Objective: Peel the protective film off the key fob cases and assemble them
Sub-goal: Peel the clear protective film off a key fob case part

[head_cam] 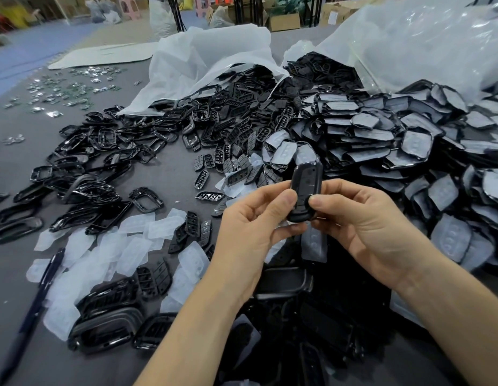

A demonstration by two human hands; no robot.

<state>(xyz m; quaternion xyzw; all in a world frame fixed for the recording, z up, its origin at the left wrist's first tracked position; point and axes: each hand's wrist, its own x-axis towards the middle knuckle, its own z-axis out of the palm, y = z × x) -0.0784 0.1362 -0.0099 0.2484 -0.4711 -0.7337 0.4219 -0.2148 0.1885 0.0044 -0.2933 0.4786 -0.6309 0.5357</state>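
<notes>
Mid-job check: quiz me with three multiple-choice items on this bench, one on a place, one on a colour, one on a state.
1. Where does the dark blue pen lie?
A. On the grey table, to the person's left.
B. Held in a hand.
C. Standing in a cup.
2. What colour is the plastic key fob case held up?
A. Red.
B. White.
C. Black.
3. How is that case held?
A. Lying free.
B. Pinched by left hand and right hand together.
C. By one hand alone.
Answers: 1 A, the pen lies beside translucent white peeled films; 2 C, its shell shows glossy black; 3 B, both thumbs press its front.
</notes>
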